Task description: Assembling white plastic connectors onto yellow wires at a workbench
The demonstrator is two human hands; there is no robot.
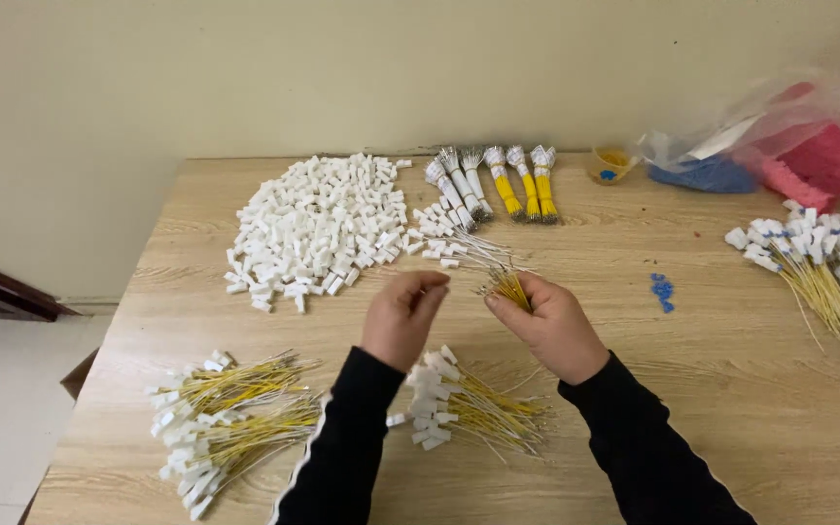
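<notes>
- head view: your right hand is curled shut around a small bundle of yellow wires, thumb and forefinger pinching near the top so the ends fan out up and to the left, towards your other hand.
- your left hand is just beside that bundle, to its left, fingers bent inward with the fingertips drawn together; whether they pinch anything is too small to tell.
- the relation that matters: the bundle's long axis runs from your right palm up-left, and its free ends point at your left fingertips, a small gap apart. your left hand is the nearer free hand to those ends.
- the heap of white plastic connectors lies up and left of your left hand, well apart from it; a few loose ones with thin wires sit between the heap and your hands.
- below your wrists, a pile of yellow wires fitted with white connectors lies on the wooden table; two more such bunches lie off your left sleeve.
- taped wire bundles stand at the far edge, and another finished bunch to your far right.
</notes>
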